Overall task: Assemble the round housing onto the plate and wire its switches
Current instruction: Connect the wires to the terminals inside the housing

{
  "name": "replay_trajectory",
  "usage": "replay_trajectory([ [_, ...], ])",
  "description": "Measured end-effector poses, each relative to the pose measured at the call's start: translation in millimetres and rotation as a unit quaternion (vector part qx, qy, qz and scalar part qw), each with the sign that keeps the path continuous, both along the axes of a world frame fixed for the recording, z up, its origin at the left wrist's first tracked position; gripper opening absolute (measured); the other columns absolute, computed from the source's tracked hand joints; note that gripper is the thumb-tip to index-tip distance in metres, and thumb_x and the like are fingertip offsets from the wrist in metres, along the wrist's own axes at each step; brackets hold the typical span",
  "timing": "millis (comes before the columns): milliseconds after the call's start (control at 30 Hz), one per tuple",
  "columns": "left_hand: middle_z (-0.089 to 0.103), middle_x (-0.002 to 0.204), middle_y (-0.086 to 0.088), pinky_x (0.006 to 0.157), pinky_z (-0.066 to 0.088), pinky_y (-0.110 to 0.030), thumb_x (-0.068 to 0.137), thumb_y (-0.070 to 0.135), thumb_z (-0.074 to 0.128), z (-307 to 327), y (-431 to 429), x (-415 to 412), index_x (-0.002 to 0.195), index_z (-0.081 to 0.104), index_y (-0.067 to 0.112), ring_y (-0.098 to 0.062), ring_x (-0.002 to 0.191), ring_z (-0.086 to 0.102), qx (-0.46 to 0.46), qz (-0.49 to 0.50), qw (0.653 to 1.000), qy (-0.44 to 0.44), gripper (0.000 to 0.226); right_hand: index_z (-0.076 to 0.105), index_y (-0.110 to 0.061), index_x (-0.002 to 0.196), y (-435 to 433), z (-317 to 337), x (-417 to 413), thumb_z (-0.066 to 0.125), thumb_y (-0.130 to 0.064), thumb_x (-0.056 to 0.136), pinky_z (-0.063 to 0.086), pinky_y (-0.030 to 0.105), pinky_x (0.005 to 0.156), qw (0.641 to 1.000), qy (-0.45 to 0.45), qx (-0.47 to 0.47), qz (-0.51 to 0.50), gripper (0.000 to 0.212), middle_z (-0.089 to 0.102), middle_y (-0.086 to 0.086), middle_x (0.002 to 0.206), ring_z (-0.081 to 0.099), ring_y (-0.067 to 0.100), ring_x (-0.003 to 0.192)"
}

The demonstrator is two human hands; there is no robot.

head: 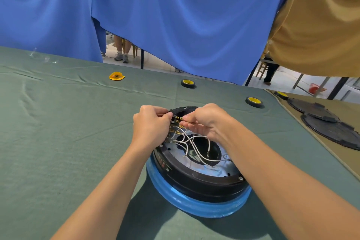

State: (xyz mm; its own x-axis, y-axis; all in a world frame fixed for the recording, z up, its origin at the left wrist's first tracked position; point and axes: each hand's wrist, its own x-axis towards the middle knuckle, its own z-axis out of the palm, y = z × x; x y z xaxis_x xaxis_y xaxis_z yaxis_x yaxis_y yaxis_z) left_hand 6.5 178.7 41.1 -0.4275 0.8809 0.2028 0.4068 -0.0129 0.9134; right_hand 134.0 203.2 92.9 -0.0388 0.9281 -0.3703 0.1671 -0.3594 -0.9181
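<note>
A round black housing (196, 179) sits on a blue-wrapped ring (194, 204) on the green cloth. Inside it lies a shiny metal plate (224, 167) with a dark central opening. Several white wires (196, 146) loop across the opening toward brass switch terminals (175, 122) at the housing's far left rim. My left hand (151, 124) grips the rim at the switches. My right hand (202, 121) pinches a wire end with a brass connector right at the terminals. The switch bodies are mostly hidden behind my fingers.
Two black tape rolls with yellow cores (188, 83) (253, 101) lie beyond the housing, a yellow piece (116, 76) at the far left. Dark round covers (331, 124) rest on a tan cloth at right. Blue and tan curtains hang behind; a person's legs (120, 48) show under them.
</note>
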Motion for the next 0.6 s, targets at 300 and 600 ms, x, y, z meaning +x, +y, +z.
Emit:
replay_trajectory([
  [300, 0.071, 0.087, 0.003, 0.052, 0.035, -0.004, 0.092, 0.025, 0.067, 0, -2, 0, 0.108, 0.077, 0.017, -0.009, 0.083, 0.062, -0.004, -0.002, 1.000, -0.018, 0.020, 0.061, 0.014, 0.096, 2, 22, 12, 0.054, 0.011, 0.091, 0.047, 0.014, 0.041, 0.998, -0.005, 0.048, 0.050, 0.009, 0.060, 0.015, 0.078, 0.063, 0.013, 0.047],
  [600, 0.075, 0.094, 0.000, 0.067, 0.040, -0.014, 0.092, 0.024, 0.068, 0, -2, -1, 0.106, 0.078, 0.015, -0.011, 0.090, 0.062, 0.001, -0.003, 1.000, -0.017, 0.019, 0.060, 0.016, 0.104, 1, 9, 12, 0.055, 0.014, 0.089, 0.056, 0.020, 0.049, 0.999, -0.023, 0.013, 0.046, 0.016, 0.064, 0.017, 0.087, 0.063, 0.014, 0.055],
])
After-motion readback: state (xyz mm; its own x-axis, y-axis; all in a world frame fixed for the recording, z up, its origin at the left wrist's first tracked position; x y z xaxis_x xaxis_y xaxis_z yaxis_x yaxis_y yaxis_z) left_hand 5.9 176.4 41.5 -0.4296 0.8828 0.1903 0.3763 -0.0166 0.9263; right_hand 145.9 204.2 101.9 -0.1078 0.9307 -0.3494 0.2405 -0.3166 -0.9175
